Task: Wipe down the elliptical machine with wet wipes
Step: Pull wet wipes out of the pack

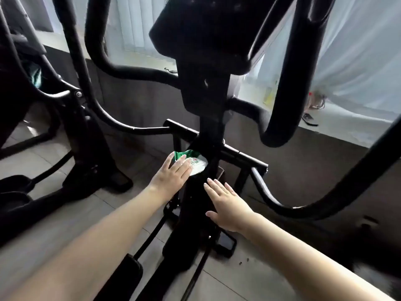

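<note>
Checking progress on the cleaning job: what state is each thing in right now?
Wet wipes pack: resting on the machine's column, under the left hand's fingers.
Left hand: open, flat on the pack.
Right hand: open, empty, by the column.
Curtain: drawn.

Home exercise corner, black elliptical machine (208, 88), second black exercise machine (82, 148) beside it, pale tiled floor (65, 213), vertical blinds (134, 25), white curtain (364, 51) over windows
</note>
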